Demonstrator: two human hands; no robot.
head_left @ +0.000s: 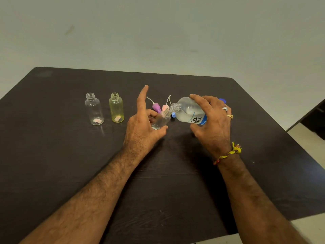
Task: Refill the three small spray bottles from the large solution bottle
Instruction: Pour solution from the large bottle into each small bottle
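I am holding the small clear plastic spray bottle (161, 120) in my left hand (142, 127), thumb and curled fingers around its body, index finger sticking straight up. It is tilted, its open neck leaning toward my right. My right hand (213, 120) is wrapping the large clear solution bottle with the blue-and-white label (189, 111), tipped nearly on its side so its threaded mouth is meeting the small bottle's neck.

I judge this to be the first of three fills: the small bottle is showing only a little liquid at its base. To do it well, I am keeping the two mouths touching and raising the large bottle's base slowly, so a thin stream runs in rather than a gush that would overflow so narrow a neck. Resting my left wrist on the dark wooden table (70, 155) would steady the target.

The other clear small bottle (94, 110) and the yellow-tinted small bottle (116, 108) are standing upright and uncapped to my left, well apart from the pouring. The purple and pink spray heads (159, 107) are lying just behind my hands.
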